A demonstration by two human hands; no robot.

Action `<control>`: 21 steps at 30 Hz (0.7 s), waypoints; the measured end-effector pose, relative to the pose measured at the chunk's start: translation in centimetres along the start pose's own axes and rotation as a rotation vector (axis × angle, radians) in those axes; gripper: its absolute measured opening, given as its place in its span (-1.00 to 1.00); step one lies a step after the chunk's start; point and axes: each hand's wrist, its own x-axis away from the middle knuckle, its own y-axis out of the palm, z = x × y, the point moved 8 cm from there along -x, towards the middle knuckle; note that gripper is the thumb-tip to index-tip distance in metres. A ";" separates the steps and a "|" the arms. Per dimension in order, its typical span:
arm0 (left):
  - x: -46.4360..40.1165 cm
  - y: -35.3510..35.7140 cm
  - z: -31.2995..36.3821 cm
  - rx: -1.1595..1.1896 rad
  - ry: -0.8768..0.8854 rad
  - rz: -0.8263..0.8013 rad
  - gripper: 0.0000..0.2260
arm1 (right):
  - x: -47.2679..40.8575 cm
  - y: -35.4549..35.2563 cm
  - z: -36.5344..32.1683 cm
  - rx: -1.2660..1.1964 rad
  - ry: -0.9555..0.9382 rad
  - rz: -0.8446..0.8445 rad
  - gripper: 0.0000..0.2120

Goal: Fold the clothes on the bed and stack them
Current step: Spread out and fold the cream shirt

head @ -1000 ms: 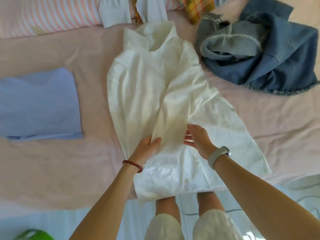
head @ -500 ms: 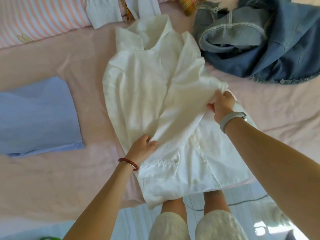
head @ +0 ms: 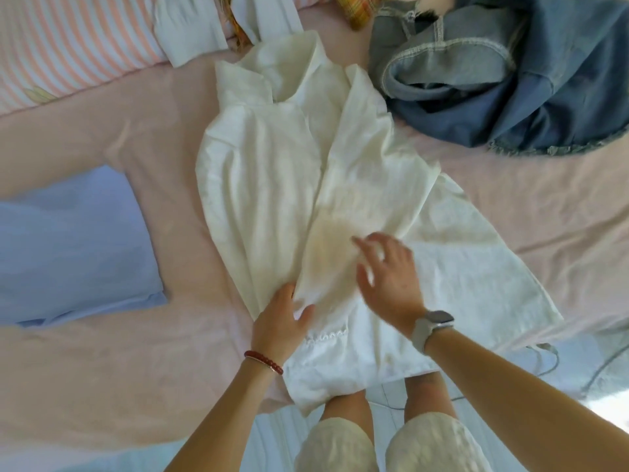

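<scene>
I am looking down at the white garment (head: pixel 272 185), which is lying spread in the middle of the pink bed (head: pixel 510 206), collar toward the far side and hem hanging over the near edge. Its right panel is lying folded in over the middle. My left hand (head: pixel 280 323) is resting flat on the cloth near the lower fold, fingers together and thumb out, pinching nothing that I can see. My right hand (head: pixel 386 277) is hovering open over the folded panel, fingers spread and blurred; I cannot tell whether it is touching the cloth. A folded light blue garment (head: pixel 68 247) is sitting well apart to the left. A rumpled denim heap (head: pixel 510 83) is lying at the far right, just beside the white garment's shoulder. A striped pillow (head: pixel 68 46) is showing at the far left.
</scene>
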 end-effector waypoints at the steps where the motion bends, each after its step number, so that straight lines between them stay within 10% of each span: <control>1: 0.0 -0.8 -0.1 0.019 -0.012 0.089 -0.78 | 1.0 1.8 -1.8 0.034 -0.126 -0.108 -0.60; 7: -0.1 -4.7 -6.6 0.367 -0.407 0.500 -0.69 | 5.0 9.0 -3.1 0.334 -0.239 -0.682 -0.49; 10: -0.4 -3.9 -9.6 0.548 -0.512 0.353 -0.96 | 4.7 8.7 -3.9 0.297 -0.263 -0.659 -0.53; 14: -1.1 -3.3 -10.6 0.494 -0.427 0.156 -0.78 | 5.8 8.9 -4.3 0.313 -0.327 -0.717 -0.55; 21: 0.4 -5.3 -10.1 0.626 -0.322 0.337 -0.87 | 3.7 9.1 -6.3 0.095 -0.165 -0.739 -0.49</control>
